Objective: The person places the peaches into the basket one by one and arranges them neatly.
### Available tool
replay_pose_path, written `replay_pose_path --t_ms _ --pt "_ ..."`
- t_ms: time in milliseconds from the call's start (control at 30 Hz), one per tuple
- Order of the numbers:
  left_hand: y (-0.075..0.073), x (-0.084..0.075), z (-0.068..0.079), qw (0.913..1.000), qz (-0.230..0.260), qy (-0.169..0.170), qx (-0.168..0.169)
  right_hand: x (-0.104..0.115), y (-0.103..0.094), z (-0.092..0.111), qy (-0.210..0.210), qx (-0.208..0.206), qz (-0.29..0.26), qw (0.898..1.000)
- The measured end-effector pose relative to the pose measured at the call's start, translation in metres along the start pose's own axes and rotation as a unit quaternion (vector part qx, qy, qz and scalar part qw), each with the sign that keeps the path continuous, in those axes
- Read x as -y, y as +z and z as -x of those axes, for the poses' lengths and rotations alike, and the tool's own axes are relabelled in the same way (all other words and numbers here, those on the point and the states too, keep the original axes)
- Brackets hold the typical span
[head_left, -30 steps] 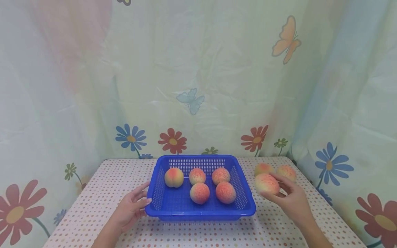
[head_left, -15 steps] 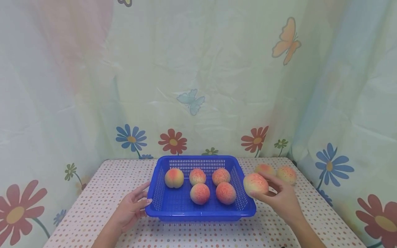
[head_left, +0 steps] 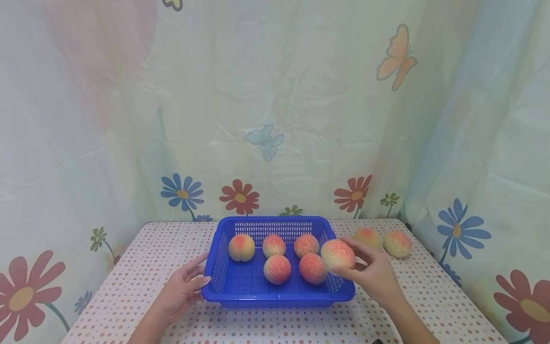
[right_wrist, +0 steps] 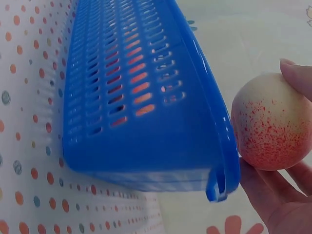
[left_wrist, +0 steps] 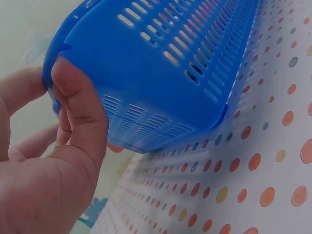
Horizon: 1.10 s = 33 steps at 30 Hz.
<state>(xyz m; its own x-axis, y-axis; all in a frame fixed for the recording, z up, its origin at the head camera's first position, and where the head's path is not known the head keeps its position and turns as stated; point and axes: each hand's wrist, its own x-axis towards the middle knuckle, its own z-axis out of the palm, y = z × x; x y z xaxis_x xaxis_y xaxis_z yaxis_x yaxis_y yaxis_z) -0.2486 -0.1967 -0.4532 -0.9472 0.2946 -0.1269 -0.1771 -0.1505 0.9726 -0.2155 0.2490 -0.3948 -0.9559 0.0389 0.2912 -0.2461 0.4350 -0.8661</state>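
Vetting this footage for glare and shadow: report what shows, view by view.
Head: faint sheen streaks on the backdrop, soft shadow beneath the blue basket; left wrist: soft shadow on the tablecloth beside the basket; right wrist: small glints along the rim, tablecloth shaded nearby.

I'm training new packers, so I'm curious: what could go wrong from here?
The peach in the right hand, held at the blue basket's right rim, could bump the nearby front-right peach. If let go there, it might hit that rim and roll out. The left hand grips only the left rim, so a knock could shift the basket.
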Motion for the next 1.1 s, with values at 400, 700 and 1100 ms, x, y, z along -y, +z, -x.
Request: replay_pose_path --t_ms 400,700,1100 --pt "0.0 -0.001 0.0 1.0 0.001 0.002 0.006 0.011 0.021 -0.003 -0.001 0.023 -0.027 0.999" --pt "0.0 0.001 -0.001 1.0 0.001 0.006 0.005 0.013 0.038 -0.006 -0.014 0.027 -0.04 0.999" --pt "0.0 0.0 -0.001 1.0 0.0 0.005 0.005 0.02 0.06 -0.007 -0.025 0.065 -0.094 0.993"
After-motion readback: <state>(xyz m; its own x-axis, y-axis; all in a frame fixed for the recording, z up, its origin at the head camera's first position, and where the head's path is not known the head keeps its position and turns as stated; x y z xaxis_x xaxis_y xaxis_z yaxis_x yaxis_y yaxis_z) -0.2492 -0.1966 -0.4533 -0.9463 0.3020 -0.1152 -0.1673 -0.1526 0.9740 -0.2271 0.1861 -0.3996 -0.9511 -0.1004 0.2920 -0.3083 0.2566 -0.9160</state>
